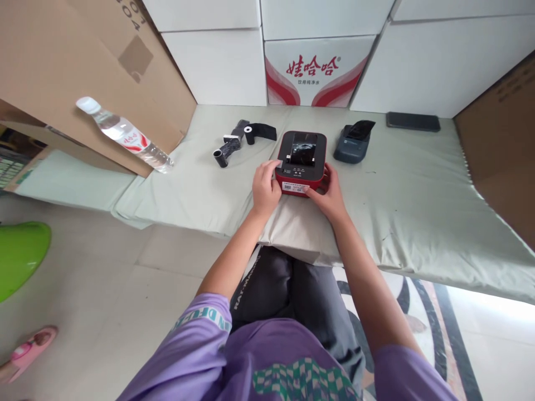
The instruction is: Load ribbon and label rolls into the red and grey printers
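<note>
Between my two hands, a boxy red-and-black label printer (296,177) sits on the cloth-covered table. Glossy black film shows in the opening on its top, and a white sticker with print is on its front side. My left hand (266,188) grips the left side, its fingertips at the top edge. Around the front right corner is my right hand (331,196), thumb on the front by the sticker and fingers along the right side, partly hidden. Right of it stands a smaller dark printer (351,149) with black film sticking up from it.
Rolls of black film (249,135) lie unwound at the left. A water bottle (125,135) leans against a cardboard box (104,67). A black phone (413,121) lies at the back right. White cartons (315,72) line the back. A foot in a pink sandal (33,351) is on the floor.
</note>
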{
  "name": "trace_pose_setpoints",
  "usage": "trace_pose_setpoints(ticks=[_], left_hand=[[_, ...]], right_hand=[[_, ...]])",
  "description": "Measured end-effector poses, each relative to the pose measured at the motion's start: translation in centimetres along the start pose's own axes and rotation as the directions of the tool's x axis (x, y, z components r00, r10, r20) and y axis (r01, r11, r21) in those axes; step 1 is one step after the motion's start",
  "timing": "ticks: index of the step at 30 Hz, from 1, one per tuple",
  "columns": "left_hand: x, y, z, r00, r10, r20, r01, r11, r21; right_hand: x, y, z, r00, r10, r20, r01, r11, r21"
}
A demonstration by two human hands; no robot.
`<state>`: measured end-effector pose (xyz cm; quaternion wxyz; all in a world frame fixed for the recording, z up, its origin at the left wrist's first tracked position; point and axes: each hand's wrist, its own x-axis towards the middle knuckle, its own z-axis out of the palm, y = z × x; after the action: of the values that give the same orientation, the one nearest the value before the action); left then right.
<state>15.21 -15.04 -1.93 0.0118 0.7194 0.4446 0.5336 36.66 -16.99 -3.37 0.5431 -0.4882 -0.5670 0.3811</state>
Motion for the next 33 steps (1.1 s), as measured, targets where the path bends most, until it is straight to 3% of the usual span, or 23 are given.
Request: trace_pose_setpoints(ticks=[8, 18, 27, 33], left_hand=[[0.2, 0.2, -0.4, 0.996, -0.077, 0.039, 0.079, 0.995, -0.059], [0.2, 0.0, -0.2, 1.0, -0.018, -0.006, 0.017, 0.996, -0.085], [1.3, -0.3, 0.3, 0.994, -0.107, -0.005, 0.106, 0.99, -0.096], [2.5, -0.8, 0.2, 0.987, -0.139, 0.077, 0.145, 0.986, -0.084]], right_hand=[[-0.1, -0.1, -0.1, 1.0, -0.016, 0.021, 0.016, 1.0, -0.012], [-0.2, -0.4, -0.1, 1.0, -0.01, 0.014, 0.01, 1.0, 0.009], [-0.1, -0.1, -0.1, 0.999, -0.031, 0.013, 0.031, 0.999, -0.018], [-0.1, 0.2, -0.2, 1.0, -0.027, 0.006, 0.027, 0.999, -0.027]])
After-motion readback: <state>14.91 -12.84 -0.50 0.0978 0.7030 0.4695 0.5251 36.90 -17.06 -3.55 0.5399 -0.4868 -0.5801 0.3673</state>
